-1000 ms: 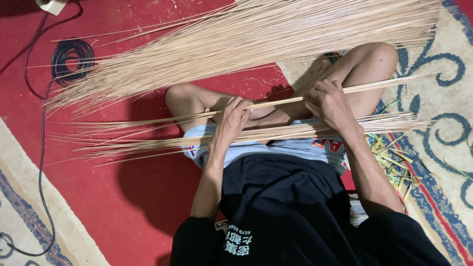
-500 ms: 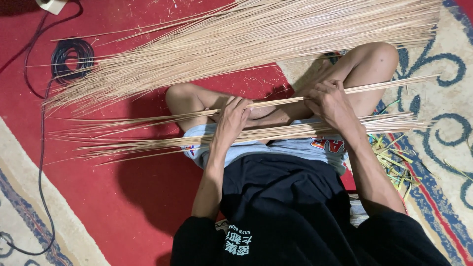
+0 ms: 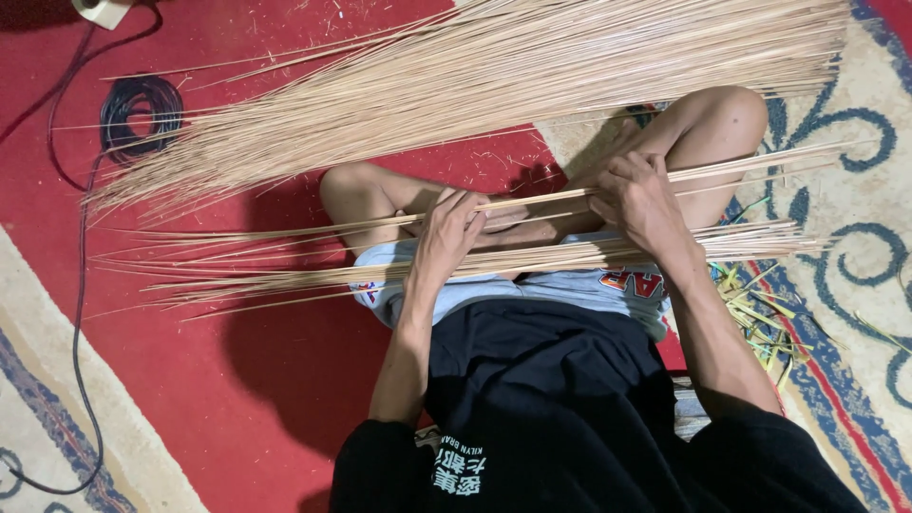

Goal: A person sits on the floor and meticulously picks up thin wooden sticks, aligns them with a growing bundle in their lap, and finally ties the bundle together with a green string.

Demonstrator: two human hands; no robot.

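A few thin pale sticks (image 3: 551, 197) run across the lap of a person seated cross-legged on a red carpet (image 3: 266, 380), held above the knees in both hands. The right hand (image 3: 638, 195) is closed over the sticks near the right knee, fingers curled down on top of them and the thumb underneath. The left hand (image 3: 446, 233) grips the same sticks farther along, its fingers bent around them just above a second, thicker bundle of sticks (image 3: 313, 275) lying flat across the thighs and the pale shorts (image 3: 532, 290). That bundle sticks out on both sides — its loose ends fan over the red carpet on the left and reach a patterned rug (image 3: 855, 190) on the right.

Beyond the knees lies a far larger pile of sticks (image 3: 494, 76), spread in a broad sheaf from the upper right down toward the left. Green strips and scraps (image 3: 760, 318) litter the floor beside the right forearm. A coiled black cable (image 3: 141, 104) rests on the carpet at upper left, its lead trailing down the left edge — a pale plug box (image 3: 103, 9) sits at the very top. The person wears a black shirt (image 3: 560, 418).
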